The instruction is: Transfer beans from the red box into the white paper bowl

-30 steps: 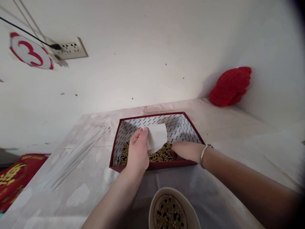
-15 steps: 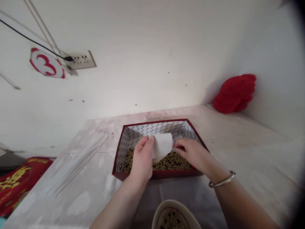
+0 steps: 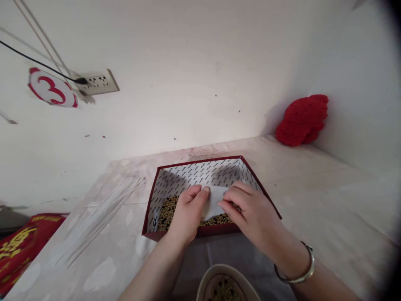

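A pale counter (image 3: 313, 188) carried a red box (image 3: 150, 209) of beans (image 3: 169, 207). Over it, the left hand (image 3: 188, 213) and right hand (image 3: 253, 213) both pinched a white paper (image 3: 216, 200), fingers closed on its edges. A bowl (image 3: 206, 280) sat nearer.

Pale table (image 3: 313, 188) under a clear plastic sheet, set into a corner of white wall. Red knitted piece (image 3: 302, 120) at the far right corner, leaning against the wall. Power strip (image 3: 98, 81) fixed on the wall at upper left, black cable (image 3: 34, 58) plugged in. Just beside it, a round white sign (image 3: 52, 88) with a red 3. Thin white sticks (image 3: 100, 209) lying on the table's left part. Red and gold packaging (image 3: 19, 244) at lower left, below the table edge.
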`<state>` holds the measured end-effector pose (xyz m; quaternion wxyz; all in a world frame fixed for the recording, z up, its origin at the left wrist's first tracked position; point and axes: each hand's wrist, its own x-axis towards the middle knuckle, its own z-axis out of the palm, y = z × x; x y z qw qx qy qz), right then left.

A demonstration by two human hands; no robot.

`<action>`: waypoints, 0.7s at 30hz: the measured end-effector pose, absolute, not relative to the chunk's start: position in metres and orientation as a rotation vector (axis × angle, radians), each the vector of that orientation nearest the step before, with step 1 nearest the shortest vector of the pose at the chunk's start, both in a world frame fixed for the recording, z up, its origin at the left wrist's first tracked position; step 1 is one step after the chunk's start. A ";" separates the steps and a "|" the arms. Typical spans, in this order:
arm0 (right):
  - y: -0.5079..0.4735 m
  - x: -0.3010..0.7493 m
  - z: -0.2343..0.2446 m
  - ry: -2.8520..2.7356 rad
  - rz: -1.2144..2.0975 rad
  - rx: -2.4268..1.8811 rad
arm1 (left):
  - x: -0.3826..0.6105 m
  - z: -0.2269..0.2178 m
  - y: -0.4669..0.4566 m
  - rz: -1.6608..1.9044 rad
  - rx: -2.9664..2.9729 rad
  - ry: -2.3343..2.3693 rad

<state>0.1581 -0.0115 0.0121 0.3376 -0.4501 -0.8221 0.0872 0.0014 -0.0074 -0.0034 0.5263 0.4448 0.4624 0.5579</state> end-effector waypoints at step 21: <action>0.004 0.165 0.001 -2.049 0.243 -1.138 | -0.001 0.002 -0.010 1.100 1.163 1.007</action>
